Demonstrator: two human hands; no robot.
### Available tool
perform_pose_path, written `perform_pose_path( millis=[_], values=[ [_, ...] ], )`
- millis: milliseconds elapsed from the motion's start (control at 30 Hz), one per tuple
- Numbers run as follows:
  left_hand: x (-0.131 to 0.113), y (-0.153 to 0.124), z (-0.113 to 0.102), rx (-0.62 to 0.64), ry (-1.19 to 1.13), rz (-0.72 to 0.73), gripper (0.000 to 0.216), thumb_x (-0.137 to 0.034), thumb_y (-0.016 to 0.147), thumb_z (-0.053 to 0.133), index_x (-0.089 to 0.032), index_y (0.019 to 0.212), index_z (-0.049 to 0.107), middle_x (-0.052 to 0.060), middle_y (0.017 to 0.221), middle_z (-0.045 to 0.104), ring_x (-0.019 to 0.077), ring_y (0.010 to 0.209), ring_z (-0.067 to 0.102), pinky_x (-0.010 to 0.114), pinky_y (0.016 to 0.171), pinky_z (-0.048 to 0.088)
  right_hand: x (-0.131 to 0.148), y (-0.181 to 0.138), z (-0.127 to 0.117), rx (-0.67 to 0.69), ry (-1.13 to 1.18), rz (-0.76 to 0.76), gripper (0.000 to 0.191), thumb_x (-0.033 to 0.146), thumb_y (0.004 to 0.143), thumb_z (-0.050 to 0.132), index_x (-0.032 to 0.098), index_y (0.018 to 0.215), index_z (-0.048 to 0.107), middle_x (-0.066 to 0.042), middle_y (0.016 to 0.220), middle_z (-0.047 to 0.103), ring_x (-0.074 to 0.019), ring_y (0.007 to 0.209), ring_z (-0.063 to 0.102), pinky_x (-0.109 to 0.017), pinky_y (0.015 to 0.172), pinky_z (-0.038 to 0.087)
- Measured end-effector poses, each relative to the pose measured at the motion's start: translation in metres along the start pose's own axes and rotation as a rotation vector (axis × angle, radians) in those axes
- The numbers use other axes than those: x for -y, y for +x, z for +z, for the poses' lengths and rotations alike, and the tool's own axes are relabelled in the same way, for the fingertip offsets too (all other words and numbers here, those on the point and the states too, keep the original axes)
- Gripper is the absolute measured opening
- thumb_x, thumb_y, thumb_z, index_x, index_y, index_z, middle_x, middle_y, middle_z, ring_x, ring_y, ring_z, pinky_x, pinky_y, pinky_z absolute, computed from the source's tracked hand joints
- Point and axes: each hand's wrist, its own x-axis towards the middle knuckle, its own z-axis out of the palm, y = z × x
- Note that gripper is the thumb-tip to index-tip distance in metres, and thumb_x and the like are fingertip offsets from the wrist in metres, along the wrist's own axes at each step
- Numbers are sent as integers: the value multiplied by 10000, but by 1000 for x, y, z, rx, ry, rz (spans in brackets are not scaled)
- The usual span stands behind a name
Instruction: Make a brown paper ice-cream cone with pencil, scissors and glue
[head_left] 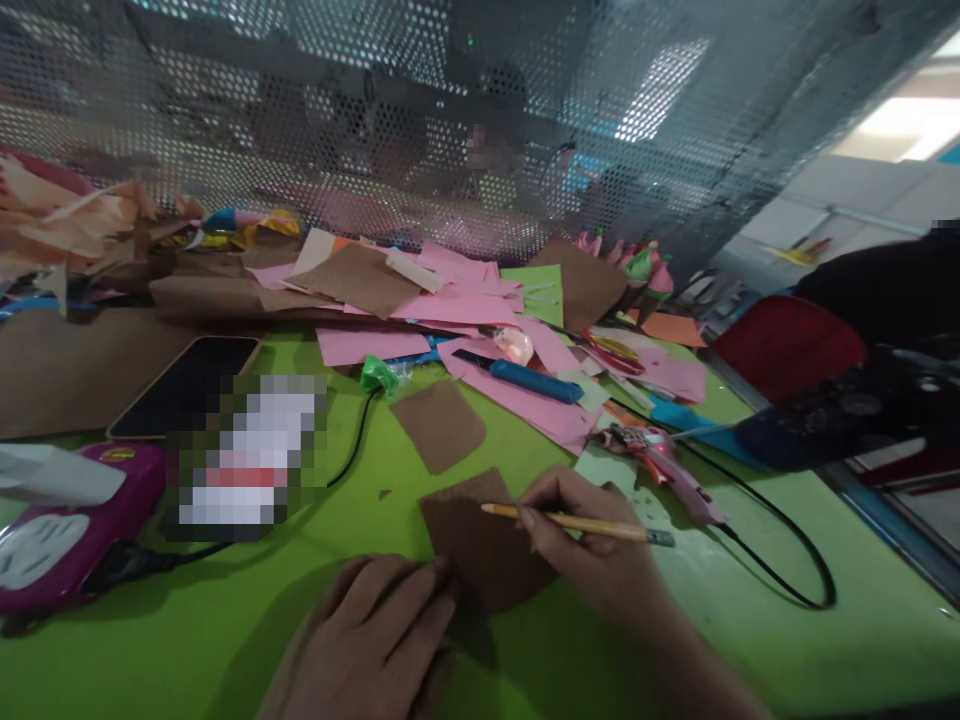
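Observation:
My right hand (581, 535) is closed around a light wooden pencil (607, 526), its tip over a brown paper square (487, 550) on the green table. My left hand (367, 630) is at the square's lower left edge, fingers curled together at the paper; its thumb is hidden. A second, smaller brown paper piece (440, 425) with rounded corners lies just beyond the first. Right of my right hand rests a pink glue gun (679, 480) with a small red light and a black cord.
Behind lie pink paper sheets (457, 285), a blue cutter knife (534, 382) and scissors (615, 352). On the left are a dark phone (196, 375), a blurred-out item (247, 460) and a purple power strip (135, 490) with a cord. Perforated metal (337, 120) stands at the back.

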Motion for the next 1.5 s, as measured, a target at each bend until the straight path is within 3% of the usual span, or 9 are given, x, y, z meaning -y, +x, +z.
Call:
perform_pose_path(
  millis=[433, 800, 900, 1100, 1500],
  values=[
    [11, -18, 7, 102, 93, 103, 310, -354, 1003, 430, -247, 1181, 661, -74, 1204, 694, 164, 945, 625, 285, 803, 500, -9, -1, -5, -153, 5, 52, 124, 226, 805, 560, 204, 684, 571, 20, 571, 572, -135, 516, 502, -234, 473, 363],
    [5, -9, 2, 27, 65, 85, 368, -310, 1037, 339, -214, 1091, 691, -61, 1020, 748, 150, 869, 642, 281, 776, 485, -7, 0, -6, -177, 6, 40, 140, 237, 810, 568, 197, 676, 583, 10, 569, 571, -136, 518, 503, -236, 475, 368],
    [1, -6, -1, 19, 74, 64, 381, -314, 1039, 330, -205, 1071, 694, -49, 998, 750, 153, 878, 638, 284, 790, 478, 0, -5, -4, -121, 56, 32, 128, 240, 818, 586, 198, 698, 600, 9, 578, 603, -136, 523, 540, -230, 489, 398],
    [-9, -7, -4, 64, 17, -51, 368, -276, 1017, 358, -212, 920, 707, -14, 972, 739, 181, 926, 625, 321, 820, 494, 14, -19, 9, 121, 251, 7, 99, 208, 828, 580, 195, 737, 618, 16, 618, 607, -120, 538, 542, -211, 495, 412],
    [-12, -5, -4, 71, -9, -75, 376, -271, 1025, 338, -222, 935, 700, -22, 975, 738, 184, 918, 635, 335, 807, 497, 16, -19, 17, 196, 204, -29, 81, 191, 838, 585, 198, 776, 636, 14, 652, 627, -119, 567, 558, -210, 509, 406]
  ],
)
